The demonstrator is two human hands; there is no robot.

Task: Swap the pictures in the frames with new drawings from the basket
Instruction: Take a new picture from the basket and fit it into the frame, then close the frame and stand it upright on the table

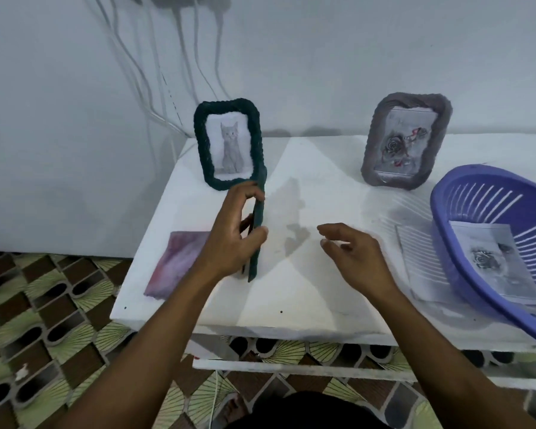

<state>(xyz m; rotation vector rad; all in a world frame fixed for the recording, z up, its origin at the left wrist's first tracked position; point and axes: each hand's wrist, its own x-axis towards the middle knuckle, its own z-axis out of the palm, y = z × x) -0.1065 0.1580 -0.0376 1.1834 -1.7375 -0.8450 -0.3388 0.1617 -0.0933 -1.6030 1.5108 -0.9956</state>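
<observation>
My left hand (pixel 234 233) grips a dark green frame (pixel 258 224) that stands on its edge on the white table (pixel 307 283), seen edge-on. Behind it stands another dark green frame (pixel 228 145) holding a grey cat drawing. At the back right a grey frame (pixel 404 140) holds a rose drawing. My right hand (pixel 353 253) hovers open over the table, to the right of the held frame and apart from it. A purple basket (pixel 464 212) at the right holds a rose drawing (pixel 492 261).
A pinkish-purple picture (pixel 175 263) lies flat on the table under my left forearm. A white sheet (pixel 421 258) lies partly under the basket. Cables hang down the white wall behind. The patterned floor shows left of and below the table.
</observation>
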